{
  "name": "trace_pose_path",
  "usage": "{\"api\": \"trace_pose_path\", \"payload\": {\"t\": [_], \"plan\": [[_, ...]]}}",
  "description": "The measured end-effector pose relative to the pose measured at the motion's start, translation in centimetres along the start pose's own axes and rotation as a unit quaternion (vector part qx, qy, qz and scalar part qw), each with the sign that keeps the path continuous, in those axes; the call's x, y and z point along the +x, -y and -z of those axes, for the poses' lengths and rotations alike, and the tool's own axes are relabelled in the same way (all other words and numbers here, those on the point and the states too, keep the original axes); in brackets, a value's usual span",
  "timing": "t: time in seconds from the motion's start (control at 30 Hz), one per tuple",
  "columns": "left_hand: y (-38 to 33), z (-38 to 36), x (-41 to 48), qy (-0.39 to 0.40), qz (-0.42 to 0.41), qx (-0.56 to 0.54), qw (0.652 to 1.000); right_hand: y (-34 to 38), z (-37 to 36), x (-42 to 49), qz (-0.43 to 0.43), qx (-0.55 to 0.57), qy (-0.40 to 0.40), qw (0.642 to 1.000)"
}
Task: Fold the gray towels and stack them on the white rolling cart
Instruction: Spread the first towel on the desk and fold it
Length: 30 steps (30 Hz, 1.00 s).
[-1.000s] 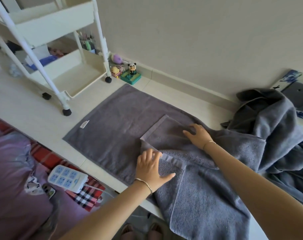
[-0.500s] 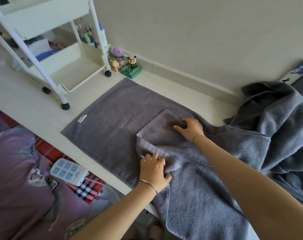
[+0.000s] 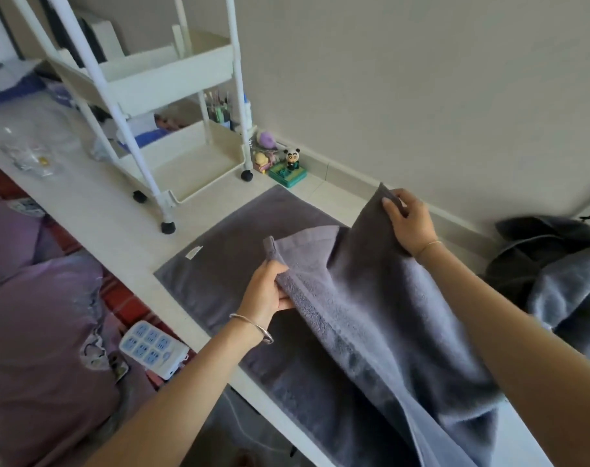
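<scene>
The gray towel (image 3: 371,315) lay partly flat on the white surface (image 3: 94,203), its labelled end spread toward the white rolling cart (image 3: 172,85), while its other end was raised in the air between 2 hands. The left hand (image 3: 266,294) gripped the near hem, its fingers (image 3: 270,271) curled over the cloth's edge with the thumb clamped beneath; the right hand (image 3: 409,224) pinched the far corner, fingers (image 3: 391,205) closed on it. Holding 2 corners apart like this most likely kept the lifted edge taut and square, so it could be carried across and laid onto the flat half without wrinkles. Leaving the rest spread on the surface gave a flat bed for the fold. The cart stood close by on its wheels, near enough to reach; no folded towel showed on its visible trays. A rumpled pile of gray towels (image 3: 556,264) waited to the right, so the task looked to be early on.
</scene>
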<state>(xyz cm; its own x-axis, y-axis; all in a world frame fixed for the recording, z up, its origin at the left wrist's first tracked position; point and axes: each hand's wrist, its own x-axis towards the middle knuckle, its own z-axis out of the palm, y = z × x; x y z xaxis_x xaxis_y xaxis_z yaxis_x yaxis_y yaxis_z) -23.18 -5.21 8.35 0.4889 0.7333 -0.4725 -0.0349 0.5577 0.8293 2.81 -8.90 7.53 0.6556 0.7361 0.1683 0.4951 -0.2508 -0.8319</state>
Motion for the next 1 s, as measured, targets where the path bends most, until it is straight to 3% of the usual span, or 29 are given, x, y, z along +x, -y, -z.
{"api": "trace_pose_path", "payload": {"t": [0.27,0.47,0.57,0.7,0.8,1.0], "plan": [[-6.2,5.3,1.8,0.007,-0.079,-0.204,0.976,9.2,-2.6,6.1,0.066,0.081,-0.027,0.994],[-8.5,11.1,6.6,-0.054,-0.079,-0.222,0.970,11.6,-9.5,11.4,0.066,0.056,-0.003,0.996],[-7.0,14.2,9.9,-0.124,-0.014,-0.154,0.980,7.9,-14.6,13.6,0.001,-0.050,0.050,0.997],[-3.1,19.1,13.9,-0.208,0.076,0.061,0.973,1.6,-20.9,14.3,-0.152,-0.154,0.140,0.966],[-2.2,21.1,14.9,-0.221,0.063,0.219,0.948,-0.3,-23.0,13.8,-0.184,-0.202,0.158,0.949],[-3.3,21.2,15.2,-0.173,-0.047,0.308,0.934,-1.0,-23.6,13.3,-0.126,-0.229,0.110,0.959]]}}
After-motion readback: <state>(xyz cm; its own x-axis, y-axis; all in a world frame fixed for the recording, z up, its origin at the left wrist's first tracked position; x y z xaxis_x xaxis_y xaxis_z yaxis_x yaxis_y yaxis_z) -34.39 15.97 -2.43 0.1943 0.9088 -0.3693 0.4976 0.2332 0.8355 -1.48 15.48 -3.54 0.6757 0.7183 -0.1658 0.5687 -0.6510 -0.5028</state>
